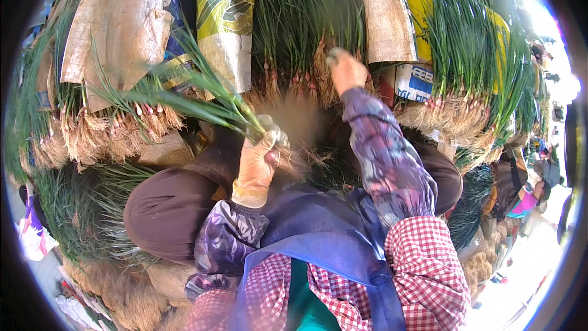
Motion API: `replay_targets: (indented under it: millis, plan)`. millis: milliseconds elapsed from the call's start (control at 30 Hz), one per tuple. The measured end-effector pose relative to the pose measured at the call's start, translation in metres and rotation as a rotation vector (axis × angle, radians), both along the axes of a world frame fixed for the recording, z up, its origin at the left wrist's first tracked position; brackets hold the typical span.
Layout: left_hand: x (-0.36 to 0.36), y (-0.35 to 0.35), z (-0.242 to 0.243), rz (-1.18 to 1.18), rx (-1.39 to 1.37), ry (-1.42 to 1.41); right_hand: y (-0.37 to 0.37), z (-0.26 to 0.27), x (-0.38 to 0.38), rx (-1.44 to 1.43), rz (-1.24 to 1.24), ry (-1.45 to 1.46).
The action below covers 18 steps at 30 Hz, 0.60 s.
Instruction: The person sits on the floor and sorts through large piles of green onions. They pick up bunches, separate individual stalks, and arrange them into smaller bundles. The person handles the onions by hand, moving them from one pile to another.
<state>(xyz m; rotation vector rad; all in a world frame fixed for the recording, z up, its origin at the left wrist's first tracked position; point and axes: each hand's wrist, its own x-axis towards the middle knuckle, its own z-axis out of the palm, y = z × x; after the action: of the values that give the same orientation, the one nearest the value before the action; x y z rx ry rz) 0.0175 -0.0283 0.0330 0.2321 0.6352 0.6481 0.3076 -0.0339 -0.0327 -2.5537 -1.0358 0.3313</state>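
Note:
My left hand (257, 163), in a pale glove, is closed around the lower ends of a small bunch of green onions (241, 105). Their blurred green leaves point up and left, while the roots (291, 161) stick out to the right of my fist. Farther out, my right hand (347, 71) is at the root ends of a row of green onions (308, 18), beside a hanging clump of roots (323, 71). Its fingers are curled and face away from me, so whether they grip a stalk is hidden.
Woven sacks, one pale brown (386, 9) and one green-and-white (225, 23), lie between the onion rows. More rooted onions stand left (119, 124) and right (464, 55). Beside my bent knee (170, 211) lie heaped green leaves (73, 211). Another person (523, 188) is at far right.

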Motion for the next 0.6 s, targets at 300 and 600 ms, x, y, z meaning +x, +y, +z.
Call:
replay_targets:
  millis: [300,600]
  plan:
    - [0.021,0.01,-0.012,-0.043,-0.076,0.57,0.008,0.049,-0.042,0.022,0.258,0.113]
    - [0.021,0.008,-0.007,-0.132,-0.063,0.513,-0.04,0.03,-0.11,0.097,0.101,0.496]
